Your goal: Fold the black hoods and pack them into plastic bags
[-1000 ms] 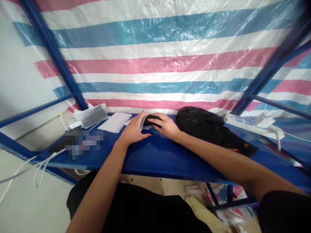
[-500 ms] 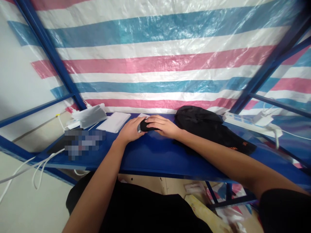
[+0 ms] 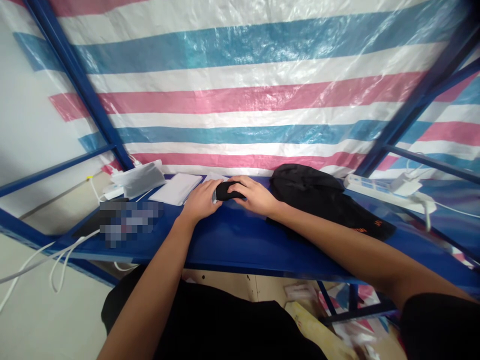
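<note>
A small black rounded object (image 3: 226, 190) with a pale grey edge at its left end lies between my two hands, over the blue table. I cannot make out its kind. My left hand (image 3: 202, 201) is closed around its left end, thumb at the front and fingers behind. From the right, my right hand (image 3: 255, 195) grips it with bent fingers over the top and the thumb below. White sheets (image 3: 176, 189) lie to the left of my left hand. Beyond my right wrist is a crumpled black cloth item (image 3: 311, 192) with orange lettering.
A blue tabletop (image 3: 240, 245) runs across, with a striped plastic sheet (image 3: 240, 95) behind it. To the right stands a white power strip (image 3: 382, 191) with plugs. White cables (image 3: 60, 265) hang at the left. Blue frame posts (image 3: 77, 80) rise at both sides.
My right hand's fingers have shifted on the black object, uncovering more of its top. My left hand keeps its hold, almost unmoved.
</note>
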Tool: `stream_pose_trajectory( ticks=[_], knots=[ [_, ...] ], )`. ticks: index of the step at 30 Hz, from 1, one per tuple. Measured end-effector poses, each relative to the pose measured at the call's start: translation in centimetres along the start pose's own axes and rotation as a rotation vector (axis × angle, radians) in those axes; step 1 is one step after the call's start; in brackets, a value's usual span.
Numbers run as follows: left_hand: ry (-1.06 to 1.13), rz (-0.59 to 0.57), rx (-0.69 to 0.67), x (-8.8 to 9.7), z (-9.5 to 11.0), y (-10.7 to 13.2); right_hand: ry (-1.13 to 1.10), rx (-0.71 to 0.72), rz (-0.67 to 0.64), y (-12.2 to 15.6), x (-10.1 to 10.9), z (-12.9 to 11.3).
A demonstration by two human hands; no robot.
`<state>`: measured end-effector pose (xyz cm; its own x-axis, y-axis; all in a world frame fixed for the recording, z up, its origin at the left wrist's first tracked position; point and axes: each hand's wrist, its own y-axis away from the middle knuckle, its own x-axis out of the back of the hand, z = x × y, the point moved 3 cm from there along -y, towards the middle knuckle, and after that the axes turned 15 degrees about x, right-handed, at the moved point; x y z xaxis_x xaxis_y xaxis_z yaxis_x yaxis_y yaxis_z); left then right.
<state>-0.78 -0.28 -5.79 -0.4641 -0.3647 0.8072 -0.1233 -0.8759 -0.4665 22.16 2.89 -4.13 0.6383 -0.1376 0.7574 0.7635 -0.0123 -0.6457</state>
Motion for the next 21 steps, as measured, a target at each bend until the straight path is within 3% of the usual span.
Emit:
stream_pose_trajectory(
  ticks=[7,13,21],
  knots=[
    [0.193,-0.107,-0.067,-0.5,1.3,0.2,0.003,-0.017,0.014,0.5,0.0,0.6],
    [0.209,0.02,0.064,1.2,0.2,0.4,-0.096,-0.074,0.141,0.3,0.5,0.5],
    [0.242,-0.074,0.03,0.8,-0.2,0.2,-0.259,-0.085,0.236,0.7,-0.2,1.2]
  ],
)
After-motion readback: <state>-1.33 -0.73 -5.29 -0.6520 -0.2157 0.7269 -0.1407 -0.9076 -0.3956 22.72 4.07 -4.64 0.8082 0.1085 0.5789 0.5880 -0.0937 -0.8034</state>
